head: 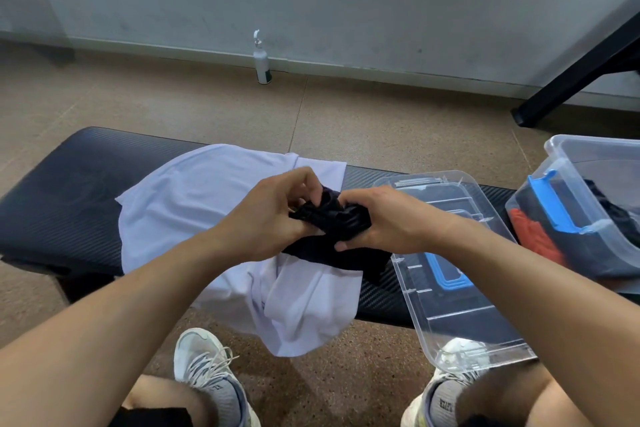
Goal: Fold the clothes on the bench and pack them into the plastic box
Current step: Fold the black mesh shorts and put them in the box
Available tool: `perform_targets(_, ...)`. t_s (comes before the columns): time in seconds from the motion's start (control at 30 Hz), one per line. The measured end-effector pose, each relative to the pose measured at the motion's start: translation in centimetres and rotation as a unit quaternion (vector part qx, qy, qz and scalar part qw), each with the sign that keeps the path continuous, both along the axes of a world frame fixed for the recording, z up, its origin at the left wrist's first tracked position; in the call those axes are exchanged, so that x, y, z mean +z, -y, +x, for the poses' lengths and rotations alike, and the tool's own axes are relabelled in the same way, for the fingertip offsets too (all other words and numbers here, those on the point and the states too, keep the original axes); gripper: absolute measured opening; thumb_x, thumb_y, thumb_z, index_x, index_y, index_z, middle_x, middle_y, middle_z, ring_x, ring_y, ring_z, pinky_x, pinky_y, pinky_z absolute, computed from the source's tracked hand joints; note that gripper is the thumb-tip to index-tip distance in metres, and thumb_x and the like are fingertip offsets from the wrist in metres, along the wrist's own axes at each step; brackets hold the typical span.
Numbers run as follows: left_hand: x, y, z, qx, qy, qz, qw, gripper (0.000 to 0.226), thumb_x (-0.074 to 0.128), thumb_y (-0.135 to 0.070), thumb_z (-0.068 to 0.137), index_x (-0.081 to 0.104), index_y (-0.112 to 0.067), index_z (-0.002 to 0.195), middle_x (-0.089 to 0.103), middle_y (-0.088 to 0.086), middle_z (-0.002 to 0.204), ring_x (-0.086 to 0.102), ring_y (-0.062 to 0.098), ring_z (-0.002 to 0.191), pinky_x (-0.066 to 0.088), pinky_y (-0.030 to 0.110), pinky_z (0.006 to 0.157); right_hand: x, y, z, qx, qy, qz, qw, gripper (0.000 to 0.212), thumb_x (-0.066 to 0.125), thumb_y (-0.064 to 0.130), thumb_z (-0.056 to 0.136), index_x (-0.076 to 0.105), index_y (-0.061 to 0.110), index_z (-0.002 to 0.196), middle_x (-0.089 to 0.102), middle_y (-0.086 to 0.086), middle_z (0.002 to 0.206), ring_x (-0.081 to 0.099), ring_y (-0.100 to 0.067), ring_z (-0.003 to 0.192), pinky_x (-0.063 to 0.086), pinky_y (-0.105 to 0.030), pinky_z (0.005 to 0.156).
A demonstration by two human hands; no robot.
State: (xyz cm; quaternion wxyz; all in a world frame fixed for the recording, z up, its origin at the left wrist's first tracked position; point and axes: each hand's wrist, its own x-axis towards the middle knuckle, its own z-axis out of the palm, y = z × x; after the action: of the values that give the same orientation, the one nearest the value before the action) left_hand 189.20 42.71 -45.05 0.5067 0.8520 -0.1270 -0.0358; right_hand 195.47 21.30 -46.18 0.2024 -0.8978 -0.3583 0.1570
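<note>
While both hands bunch a black garment point(334, 222) above the surface point(65, 191), the left hand point(266, 215) keeps a closed grip on its left end and the right hand point(384, 218) a closed grip on its right end. Beneath it a white shirt point(194, 204) drapes over the near edge. A clear lid point(460, 291) lies just right; the box point(588, 204), holding dark and red clothes, stands tilted beyond it.

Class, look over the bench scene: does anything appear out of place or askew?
Yes. The clear lid lies upside down across the bench, its near end overhanging the edge, and the unfolded white shirt droops off the front toward the floor.
</note>
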Motion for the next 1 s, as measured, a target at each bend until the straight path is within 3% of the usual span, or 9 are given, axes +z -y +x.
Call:
perform_targets(0.07,-0.1,-0.2,0.3,0.036,-0.021,-0.008,0.999,0.043,0.080,0.000,0.076,0.049,-0.022,0.095,0.072,0.002,0.084,0.065,0.019,0.075,0.051,0.030,0.070,0.3,-0.2,0.2,-0.025,-0.020,0.012,0.999,0.053,0.085,0.047,0.073,0.058,0.033,0.117,0.064,0.018,0.103,0.057,-0.002,0.090,0.038,-0.022,0.076)
perform_targets(0.23,-1.7,-1.2,1.8,0.092,-0.090,0.059,0.990,0.073,0.082,-0.017,0.079,0.040,-0.027,0.139,0.071,0.003,0.100,0.067,0.014,0.085,0.046,0.013,0.070,1.1,-1.7,2.4,-0.058,-0.069,-0.134,0.987,0.097,0.082,0.058,0.070,0.040,0.024,0.151,0.054,0.002,0.141,0.051,-0.020,0.129,0.040,-0.031,0.103)
perform_targets(0.37,-2.8,-1.6,3.5,0.099,-0.124,0.107,0.982,0.087,0.084,-0.020,0.077,0.034,-0.024,0.149,0.065,-0.001,0.102,0.063,0.011,0.085,0.046,0.018,0.071,1.9,-3.7,4.3,-0.081,-0.134,-0.222,0.962,0.081,0.085,0.063,0.061,0.060,0.020,0.125,0.066,0.003,0.116,0.062,-0.022,0.108,0.051,-0.035,0.092)
perform_targets(0.5,-3.0,-2.0,4.7,0.063,-0.118,0.212,0.968,0.096,0.091,-0.027,0.066,0.041,-0.026,0.148,0.047,0.003,0.142,0.047,0.020,0.127,0.041,0.030,0.105,2.2,-5.4,4.5,-0.061,-0.106,-0.257,0.959,0.067,0.086,0.060,0.061,0.068,0.020,0.112,0.070,0.003,0.106,0.064,-0.022,0.098,0.053,-0.036,0.090)
perform_targets(0.57,-2.6,-2.0,5.0,0.030,-0.102,0.246,0.963,0.091,0.091,-0.031,0.065,0.046,-0.028,0.144,0.045,0.001,0.143,0.037,0.021,0.135,0.035,0.034,0.112,2.3,-5.4,4.0,-0.053,-0.099,-0.236,0.965,0.058,0.087,0.056,0.063,0.068,0.022,0.107,0.071,0.003,0.102,0.063,-0.022,0.097,0.052,-0.033,0.083)
perform_targets(0.67,-1.6,-2.0,4.9,-0.021,-0.052,0.282,0.958,0.052,0.088,-0.034,0.067,0.066,-0.021,0.112,0.062,-0.001,0.114,0.050,0.020,0.115,0.044,0.040,0.098,2.3,-4.3,2.6,-0.021,0.037,-0.215,0.976,0.054,0.082,0.064,0.061,0.065,0.030,0.099,0.061,0.004,0.115,0.047,-0.023,0.114,0.039,-0.036,0.090)
perform_targets(0.77,-0.7,-2.0,4.0,-0.052,-0.059,0.210,0.975,0.030,0.085,-0.027,0.069,0.065,-0.020,0.090,0.067,-0.003,0.087,0.062,0.016,0.085,0.052,0.041,0.079,1.9,-2.9,1.0,0.014,0.113,-0.166,0.979,0.056,0.075,0.071,0.060,0.066,0.028,0.095,0.058,0.009,0.120,0.042,-0.020,0.123,0.030,-0.036,0.106)
perform_targets(0.87,0.3,-1.7,3.0,-0.063,-0.045,0.161,0.984,0.029,0.084,-0.020,0.070,0.058,-0.022,0.082,0.063,-0.008,0.072,0.055,0.009,0.065,0.045,0.028,0.062,2.2,-1.7,-0.3,0.004,0.101,-0.097,0.990,0.050,0.075,0.065,0.064,0.054,0.026,0.087,0.060,0.009,0.089,0.054,-0.017,0.095,0.045,-0.040,0.091)
perform_targets(1.0,1.6,-1.0,1.5,-0.051,-0.002,0.121,0.991,0.031,0.085,-0.012,0.070,0.057,-0.023,0.080,0.061,-0.007,0.071,0.053,0.007,0.065,0.042,0.022,0.060,2.7,-0.4,-2.3,-0.067,0.014,-0.010,0.998,0.060,0.080,0.047,0.073,0.039,0.033,0.113,0.069,0.007,0.094,0.062,-0.022,0.083,0.053,-0.046,0.074)
